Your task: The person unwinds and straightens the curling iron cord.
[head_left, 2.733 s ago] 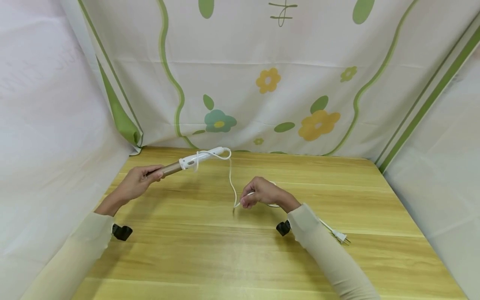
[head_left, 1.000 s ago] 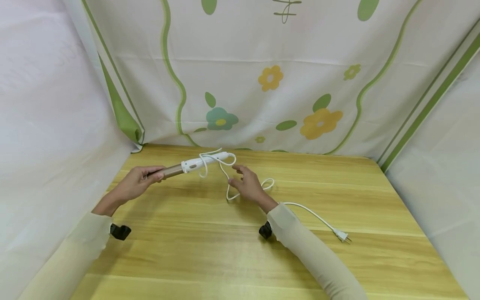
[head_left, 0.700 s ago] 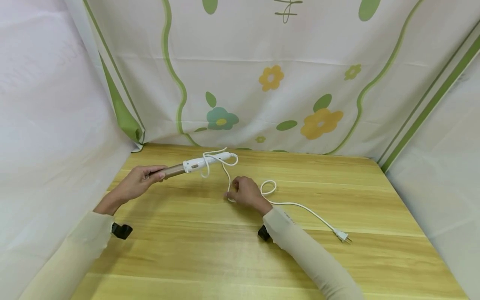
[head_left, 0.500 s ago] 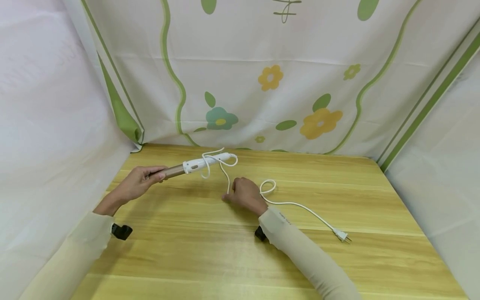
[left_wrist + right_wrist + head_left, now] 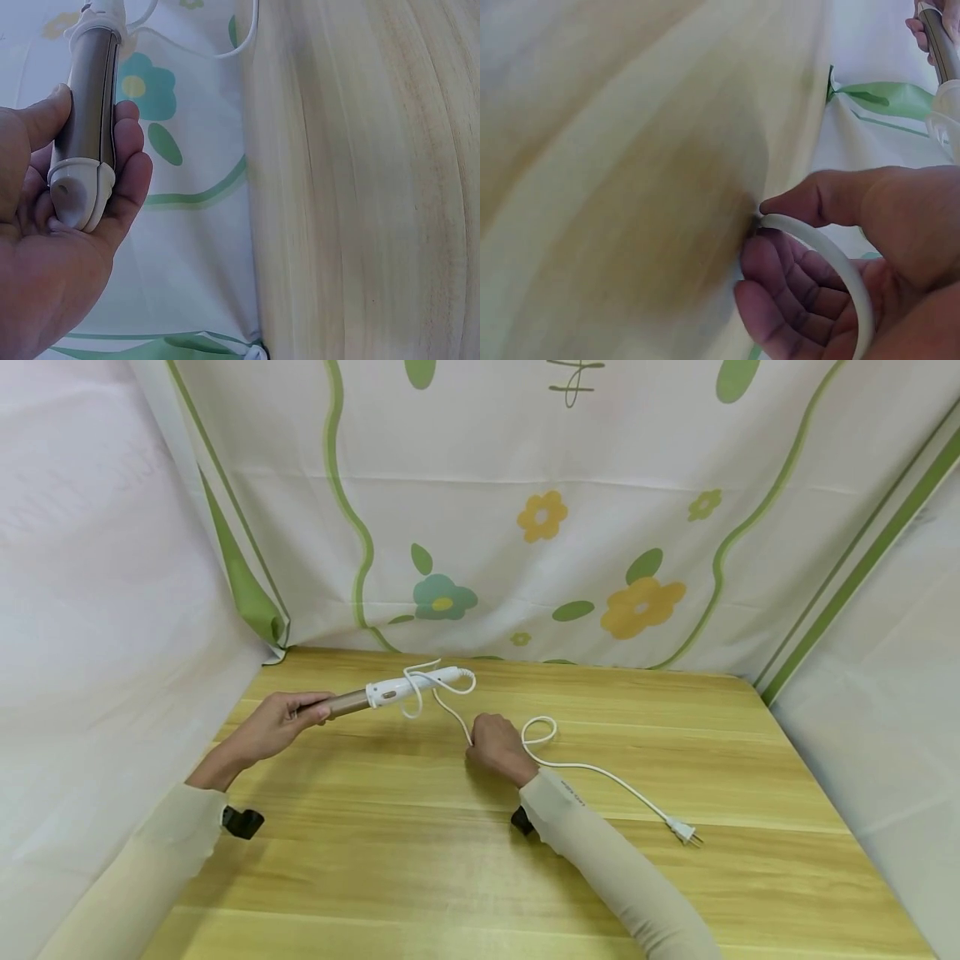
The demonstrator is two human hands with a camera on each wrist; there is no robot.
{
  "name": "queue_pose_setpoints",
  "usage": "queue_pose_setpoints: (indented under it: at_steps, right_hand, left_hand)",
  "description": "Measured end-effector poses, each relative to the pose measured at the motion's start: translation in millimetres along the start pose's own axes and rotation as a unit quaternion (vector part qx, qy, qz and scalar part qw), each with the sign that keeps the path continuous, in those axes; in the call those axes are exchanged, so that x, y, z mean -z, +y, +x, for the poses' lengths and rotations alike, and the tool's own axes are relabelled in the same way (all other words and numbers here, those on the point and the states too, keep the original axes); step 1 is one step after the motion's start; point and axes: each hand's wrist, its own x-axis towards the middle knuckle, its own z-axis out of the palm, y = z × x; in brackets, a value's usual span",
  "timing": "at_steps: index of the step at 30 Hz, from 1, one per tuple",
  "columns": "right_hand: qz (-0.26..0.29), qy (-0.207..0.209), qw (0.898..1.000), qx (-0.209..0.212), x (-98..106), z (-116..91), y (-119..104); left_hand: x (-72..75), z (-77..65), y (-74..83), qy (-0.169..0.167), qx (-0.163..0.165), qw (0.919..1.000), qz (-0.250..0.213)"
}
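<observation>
In the head view my left hand [image 5: 272, 724] holds a curling iron [image 5: 390, 691] by the tip of its gold-brown barrel, above the table's left side. The white handle points away, up and to the right, with loose turns of cord around it. Seen from the left wrist, the thumb and curled fingers grip the split barrel [image 5: 88, 97] near its white end cap. My right hand [image 5: 498, 747] is low over the table's middle. Its thumb and curled fingers pinch the white power cord [image 5: 832, 259], which crosses the palm in the right wrist view.
Right of my right hand, the cord makes a small loop [image 5: 538, 731] on the wooden table [image 5: 405, 868] and runs to a two-prong plug [image 5: 684, 832]. White flower-printed cloth [image 5: 480, 552] hangs behind the table, with more cloth on both sides.
The right hand let go of the cord, reached open toward the handle, then took the cord lower down and drew it slightly right. More cord now lies around the handle. The left hand barely moved.
</observation>
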Motion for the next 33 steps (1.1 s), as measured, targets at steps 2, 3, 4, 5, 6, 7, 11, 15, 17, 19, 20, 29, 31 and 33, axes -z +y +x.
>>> queue_pose_setpoints:
  at_steps: [2,3,4,5,6,7,11,15,17,19,20,29,31,33]
  right_hand:
    - [-0.006,-0.004,1.0,-0.006,1,-1,0]
    - [-0.009,-0.005,1.0,-0.008,1,-1,0]
    - [-0.01,-0.008,1.0,-0.009,2,-2,1]
    - [-0.013,-0.011,1.0,-0.011,2,-2,1]
    - [-0.013,-0.01,1.0,-0.013,2,-2,2]
    - [-0.013,-0.011,1.0,-0.014,2,-2,2]
    - [0.009,-0.005,1.0,-0.023,4,1,5]
    - [0.044,0.005,0.999,-0.017,5,5,9]
    - [0.059,0.017,0.998,-0.006,5,7,12]
    - [0.08,0.03,0.996,0.003,6,7,14]
    - [0.087,0.034,0.996,0.007,6,8,16]
    - [0.178,0.045,0.983,0.009,16,8,23]
    - [0.204,0.056,0.977,0.009,17,9,25]
    - [0.231,0.073,0.97,0.008,19,10,27]
  left_hand:
    - [0.5,-0.4,0.5,-0.002,0.003,1.0,-0.002]
    - [0.6,-0.6,0.6,-0.003,0.005,1.0,-0.003]
    - [0.8,-0.5,0.9,-0.004,0.006,1.0,-0.004]
    - [0.9,-0.4,1.0,-0.005,0.007,1.0,-0.004]
    - [1.0,-0.3,1.1,-0.005,0.007,1.0,-0.003]
    - [1.2,-0.1,1.3,-0.005,0.007,1.0,-0.003]
    - [1.7,0.7,1.6,-0.006,0.004,1.0,0.0]
    - [2.3,1.6,1.7,-0.008,0.004,1.0,-0.003]
    - [2.6,1.9,1.6,-0.009,0.004,0.9999,-0.002]
    - [2.9,1.9,1.5,-0.009,0.004,1.0,-0.002]
    - [3.0,1.7,1.5,-0.008,0.003,1.0,-0.001]
    - [4.2,-0.8,-0.6,-0.014,0.012,0.9998,-0.006]
    - [4.3,-1.4,-1.6,-0.015,0.011,0.9998,-0.009]
    - [4.3,-2.0,-2.5,-0.017,0.01,0.9998,-0.01]
